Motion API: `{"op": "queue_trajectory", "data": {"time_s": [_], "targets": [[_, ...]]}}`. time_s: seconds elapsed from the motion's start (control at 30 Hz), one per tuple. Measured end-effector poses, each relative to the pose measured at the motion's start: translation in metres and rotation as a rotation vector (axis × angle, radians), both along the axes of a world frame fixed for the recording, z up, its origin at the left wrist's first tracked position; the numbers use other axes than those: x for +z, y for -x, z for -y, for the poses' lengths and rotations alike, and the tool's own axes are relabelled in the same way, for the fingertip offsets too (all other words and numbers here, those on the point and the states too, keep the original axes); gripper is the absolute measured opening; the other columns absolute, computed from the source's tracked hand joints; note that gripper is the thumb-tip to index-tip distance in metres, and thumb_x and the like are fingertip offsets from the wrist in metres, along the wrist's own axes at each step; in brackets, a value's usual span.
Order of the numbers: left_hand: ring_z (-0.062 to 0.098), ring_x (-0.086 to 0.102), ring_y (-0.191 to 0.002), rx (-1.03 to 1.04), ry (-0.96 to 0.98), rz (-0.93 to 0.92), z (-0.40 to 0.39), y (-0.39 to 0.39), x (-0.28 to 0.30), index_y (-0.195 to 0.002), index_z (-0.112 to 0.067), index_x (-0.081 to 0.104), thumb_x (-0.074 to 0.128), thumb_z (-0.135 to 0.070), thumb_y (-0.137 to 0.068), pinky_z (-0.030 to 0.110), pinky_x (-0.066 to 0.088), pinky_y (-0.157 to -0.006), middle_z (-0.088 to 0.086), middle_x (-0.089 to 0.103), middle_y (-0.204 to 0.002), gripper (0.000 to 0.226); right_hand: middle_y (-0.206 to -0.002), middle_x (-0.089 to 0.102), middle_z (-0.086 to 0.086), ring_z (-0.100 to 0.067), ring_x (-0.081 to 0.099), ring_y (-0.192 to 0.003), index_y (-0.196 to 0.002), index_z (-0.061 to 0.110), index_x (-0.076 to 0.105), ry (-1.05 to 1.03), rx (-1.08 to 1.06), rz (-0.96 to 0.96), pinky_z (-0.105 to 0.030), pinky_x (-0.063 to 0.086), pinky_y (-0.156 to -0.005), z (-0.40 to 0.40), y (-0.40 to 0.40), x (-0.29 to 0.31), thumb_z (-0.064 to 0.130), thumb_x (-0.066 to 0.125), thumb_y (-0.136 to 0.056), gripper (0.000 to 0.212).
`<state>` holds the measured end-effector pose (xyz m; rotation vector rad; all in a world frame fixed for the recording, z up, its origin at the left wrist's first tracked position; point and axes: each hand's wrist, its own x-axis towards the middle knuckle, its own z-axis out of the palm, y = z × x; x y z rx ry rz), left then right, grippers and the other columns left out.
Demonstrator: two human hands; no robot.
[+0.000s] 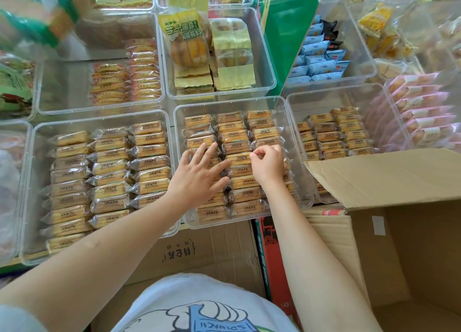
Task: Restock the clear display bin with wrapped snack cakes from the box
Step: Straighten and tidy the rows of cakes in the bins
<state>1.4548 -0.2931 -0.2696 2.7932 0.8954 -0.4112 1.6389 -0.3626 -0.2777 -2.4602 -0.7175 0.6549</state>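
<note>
- My left hand lies flat, fingers straight and spread, pressing on the left column of cakes in the centre bin
- My right hand has fingers curled, thumb and fingertips pinching the crinkled end of one wrapper between the middle and right columns
- The cakes fill that bin in three columns, each oblong packet lying with its long axis across the bin, left to right, dark printed labels facing up
- Wrappers are clear, glossy film with crimped ends; the cakes inside look golden and ridged
- The bin is clear, hard plastic, rectangular with rounded corners and a raised rim; it sits just beyond a red carton
- The box, plain brown corrugated cardboard, stands open at my right, one flap raised over the next bin's near edge
- A matching bin to my left holds the same cakes in the same crosswise rows
</note>
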Motion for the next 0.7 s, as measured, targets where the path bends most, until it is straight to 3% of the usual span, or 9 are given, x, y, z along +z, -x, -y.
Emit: {"op": "queue_trajectory", "data": {"time_s": [0.17, 0.4, 0.6, 0.7], "targets": [[0.029, -0.003, -0.157, 0.005, -0.014, -0.005, -0.001, -0.001, -0.003, -0.159, -0.047, 0.012, -0.004, -0.071, -0.096, 0.055, 0.01, -0.122, 0.006, -0.003, -0.171, 0.07, -0.112, 0.048, 0.005, -0.02, 0.055, -0.108, -0.082, 0.028, 0.062, -0.05, -0.023, -0.049, -0.047, 0.031, -0.111, 0.0, -0.001, 0.002, 0.026, 0.068, -0.092, 0.012], [0.03, -0.004, -0.157, 0.013, -0.007, -0.028, -0.001, -0.002, -0.003, -0.159, -0.046, 0.012, -0.009, -0.071, -0.092, 0.057, 0.011, -0.123, 0.006, -0.005, -0.171, 0.075, -0.12, 0.051, 0.001, -0.022, 0.054, -0.111, -0.084, 0.024, 0.068, 0.037, 0.005, -0.012, -0.047, 0.033, -0.11, -0.004, -0.002, 0.001, 0.029, 0.069, -0.091, 0.008], [0.03, -0.002, -0.157, 0.012, 0.008, -0.018, -0.001, -0.001, 0.0, -0.16, -0.045, 0.012, -0.011, -0.072, -0.09, 0.056, 0.012, -0.123, 0.005, -0.004, -0.171, 0.079, -0.12, 0.051, -0.001, -0.023, 0.055, -0.111, -0.088, 0.023, 0.061, 0.069, 0.037, 0.043, -0.047, 0.032, -0.109, -0.005, 0.003, 0.008, 0.029, 0.065, -0.094, 0.01], [0.027, -0.005, -0.157, 0.008, 0.049, 0.047, -0.002, 0.002, 0.003, -0.159, -0.047, 0.013, -0.006, -0.073, -0.091, 0.054, 0.007, -0.124, 0.005, -0.005, -0.171, 0.075, -0.116, 0.052, 0.0, -0.024, 0.058, -0.103, -0.095, 0.026, 0.059, -0.031, 0.03, 0.013, -0.046, 0.044, -0.101, 0.003, 0.005, 0.015, 0.032, 0.068, -0.091, 0.012]]}}
